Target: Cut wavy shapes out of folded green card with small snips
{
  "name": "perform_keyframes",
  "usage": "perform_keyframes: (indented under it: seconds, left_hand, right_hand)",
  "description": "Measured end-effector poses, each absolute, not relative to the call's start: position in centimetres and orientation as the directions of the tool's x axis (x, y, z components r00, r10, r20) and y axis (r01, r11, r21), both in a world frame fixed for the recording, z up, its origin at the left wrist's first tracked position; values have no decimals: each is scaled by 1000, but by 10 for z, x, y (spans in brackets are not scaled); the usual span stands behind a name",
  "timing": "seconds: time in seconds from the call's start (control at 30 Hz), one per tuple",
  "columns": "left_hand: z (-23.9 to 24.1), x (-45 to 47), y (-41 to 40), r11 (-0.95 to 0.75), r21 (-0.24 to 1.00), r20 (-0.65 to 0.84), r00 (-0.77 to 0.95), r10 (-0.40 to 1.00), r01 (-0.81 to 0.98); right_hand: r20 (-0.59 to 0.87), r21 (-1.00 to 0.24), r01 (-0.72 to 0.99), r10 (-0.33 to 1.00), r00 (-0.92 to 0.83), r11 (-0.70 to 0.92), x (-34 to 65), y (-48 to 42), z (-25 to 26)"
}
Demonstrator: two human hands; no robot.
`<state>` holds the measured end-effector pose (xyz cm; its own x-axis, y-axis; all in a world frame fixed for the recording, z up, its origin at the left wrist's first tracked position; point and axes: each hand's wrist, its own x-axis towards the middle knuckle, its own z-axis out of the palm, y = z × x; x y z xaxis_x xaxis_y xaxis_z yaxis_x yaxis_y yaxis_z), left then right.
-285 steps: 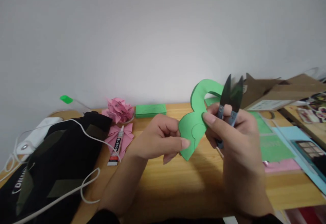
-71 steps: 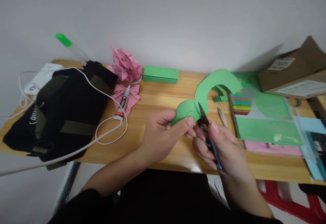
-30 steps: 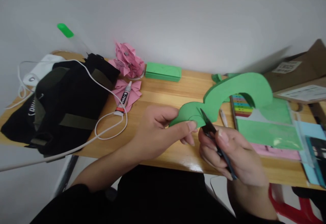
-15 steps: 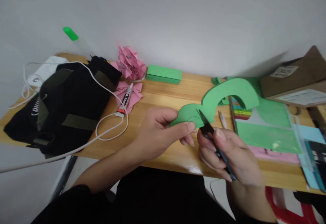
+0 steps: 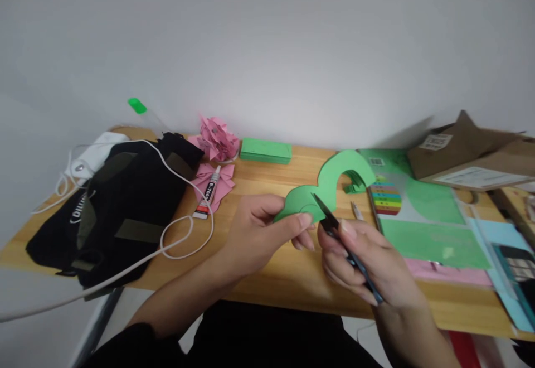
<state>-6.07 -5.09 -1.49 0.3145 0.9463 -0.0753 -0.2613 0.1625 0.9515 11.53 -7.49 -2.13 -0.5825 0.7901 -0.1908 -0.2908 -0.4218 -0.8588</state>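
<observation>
My left hand (image 5: 263,228) pinches the near end of a curved stack of green paper (image 5: 334,175) just above the wooden table (image 5: 259,173). My right hand (image 5: 368,262) is closed around small dark snips (image 5: 330,220), whose blades meet the green paper's edge right beside my left thumb. The far end of the green shape arches up and to the right.
On the left lie a black bag (image 5: 121,206) and a white cable (image 5: 179,228). A glue tube (image 5: 208,199) rests on pink folded paper, with a pink paper flower (image 5: 217,136) and a green paper stack (image 5: 265,149) behind. Coloured sheets (image 5: 430,228) and a brown box (image 5: 468,150) fill the right.
The green shape has swung and lowered while my hands stayed together, snips at its edge. The camera has tilted, so the table sits lower in view.
</observation>
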Motion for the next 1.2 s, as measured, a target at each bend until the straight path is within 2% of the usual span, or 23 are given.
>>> perform_keyframes:
  seconds: [0.3, 0.6, 1.2]
  left_hand:
    - [-3, -64, -41, 174, 966, -91, 380, 920, -189]
    - [0, -65, -44, 172, 974, -100, 400, 911, -149]
    - [6, -74, -41, 188, 980, -127, 497, 858, -73]
  right_hand:
    - [-193, -869, -253, 761, -619, -426, 122, -68, -14]
    - [-242, -885, -193, 774, -585, -423, 123, -72, -9]
    - [-305, -856, -185, 761, -572, -483, 126, -81, -6]
